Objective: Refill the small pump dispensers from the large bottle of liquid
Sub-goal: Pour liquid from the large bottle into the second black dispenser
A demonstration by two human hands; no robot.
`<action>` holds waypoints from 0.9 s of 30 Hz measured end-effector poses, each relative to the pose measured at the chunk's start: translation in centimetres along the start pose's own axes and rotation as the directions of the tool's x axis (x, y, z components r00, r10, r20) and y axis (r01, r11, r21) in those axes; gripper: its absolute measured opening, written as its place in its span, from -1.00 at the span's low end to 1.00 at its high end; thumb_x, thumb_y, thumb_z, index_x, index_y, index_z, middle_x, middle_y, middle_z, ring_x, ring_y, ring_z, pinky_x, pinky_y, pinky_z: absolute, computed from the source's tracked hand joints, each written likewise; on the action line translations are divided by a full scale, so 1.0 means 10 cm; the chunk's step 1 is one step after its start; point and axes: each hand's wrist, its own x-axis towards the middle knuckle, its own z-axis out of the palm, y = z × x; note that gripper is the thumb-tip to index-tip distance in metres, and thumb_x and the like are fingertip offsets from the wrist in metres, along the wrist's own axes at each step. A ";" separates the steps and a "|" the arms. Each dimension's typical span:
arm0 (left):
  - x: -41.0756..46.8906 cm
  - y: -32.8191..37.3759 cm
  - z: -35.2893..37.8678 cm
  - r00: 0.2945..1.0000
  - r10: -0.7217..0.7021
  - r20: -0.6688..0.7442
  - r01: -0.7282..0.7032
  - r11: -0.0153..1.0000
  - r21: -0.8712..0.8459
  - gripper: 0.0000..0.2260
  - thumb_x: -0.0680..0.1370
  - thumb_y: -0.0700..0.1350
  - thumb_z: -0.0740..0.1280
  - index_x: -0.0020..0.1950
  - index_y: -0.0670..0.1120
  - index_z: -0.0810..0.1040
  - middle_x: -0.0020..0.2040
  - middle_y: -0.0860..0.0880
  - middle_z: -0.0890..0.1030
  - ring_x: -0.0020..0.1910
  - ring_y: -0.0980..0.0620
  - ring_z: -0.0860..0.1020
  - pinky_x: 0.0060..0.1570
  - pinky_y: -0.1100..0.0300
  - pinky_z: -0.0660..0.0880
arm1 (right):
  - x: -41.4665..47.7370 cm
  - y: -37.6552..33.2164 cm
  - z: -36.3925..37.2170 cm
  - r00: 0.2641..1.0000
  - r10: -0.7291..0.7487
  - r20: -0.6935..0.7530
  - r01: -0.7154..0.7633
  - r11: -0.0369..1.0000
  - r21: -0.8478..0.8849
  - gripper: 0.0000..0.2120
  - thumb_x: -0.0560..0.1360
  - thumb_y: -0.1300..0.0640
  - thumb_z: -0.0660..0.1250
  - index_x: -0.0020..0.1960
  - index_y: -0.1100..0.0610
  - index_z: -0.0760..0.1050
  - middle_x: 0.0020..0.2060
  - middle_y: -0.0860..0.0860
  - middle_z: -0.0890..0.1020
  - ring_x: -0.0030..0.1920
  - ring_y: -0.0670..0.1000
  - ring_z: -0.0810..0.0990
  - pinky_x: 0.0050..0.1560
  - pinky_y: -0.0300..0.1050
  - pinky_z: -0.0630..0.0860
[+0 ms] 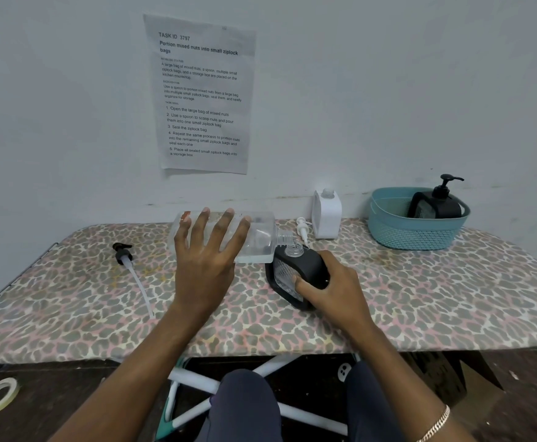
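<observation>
Head view, looking down on a padded board covered in leopard-print cloth, set against a pale wall.

Centre of the board: left hand wrapped around a large clear plastic bottle, fingers spread across its near side, thumb hidden from sight. Bottle tipped on its side, base to the left, uncapped threaded neck to the right and angled slightly down, clear liquid pooled along the lower wall. Neck just above the open clear mouth of a small black dispenser bottle with a ribbed clear front panel; touching or a little apart, cannot tell.

Right hand closed around that black dispenser from the near right, thumb on the clear panel, fingers curled behind the dark body. Dispenser leaning left toward the big bottle, base on the cloth.

Left on the board, apart from both hands: a black pump head with a long white dip tube, lying flat, tube running toward the near edge.

Far side, near the wall: a small white rectangular dispenser bottle, upright, no pump on its neck; just left of it a white pump head lying on the cloth.

Far right: a teal perforated plastic basket holding a second black dispenser with its black pump fitted.

On the wall above: a printed paper sheet.
</observation>
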 end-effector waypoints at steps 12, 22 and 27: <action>-0.01 0.00 -0.01 1.000 0.004 -0.003 -0.004 1.000 0.005 -0.32 0.43 -0.39 0.40 0.55 -0.03 0.51 0.49 -0.16 0.55 0.47 -0.37 0.48 0.46 -0.40 0.29 | -0.01 0.00 0.00 1.000 -0.002 0.002 0.002 1.000 -0.004 -0.73 0.46 0.00 0.55 0.08 -0.04 0.54 -0.16 -0.14 0.69 -0.17 -0.13 0.63 -0.23 -0.18 0.55; -0.01 0.00 -0.02 1.000 0.008 -0.014 -0.008 1.000 -0.002 -0.32 0.44 -0.40 0.41 0.55 -0.03 0.51 0.48 -0.16 0.56 0.46 -0.38 0.48 0.46 -0.40 0.29 | -0.02 0.02 0.00 1.000 -0.008 0.002 0.008 1.000 0.011 -0.73 0.46 0.00 0.55 0.09 -0.03 0.55 -0.15 -0.12 0.70 -0.17 -0.12 0.64 -0.22 -0.17 0.57; -0.01 0.00 -0.03 1.000 0.009 -0.014 -0.010 1.000 -0.004 -0.32 0.44 -0.40 0.41 0.55 -0.04 0.51 0.48 -0.17 0.55 0.47 -0.38 0.47 0.46 -0.41 0.29 | -0.02 0.02 0.00 1.000 -0.013 0.004 0.013 1.000 0.017 -0.74 0.47 0.00 0.55 0.08 -0.03 0.55 -0.16 -0.12 0.69 -0.18 -0.13 0.63 -0.26 -0.23 0.54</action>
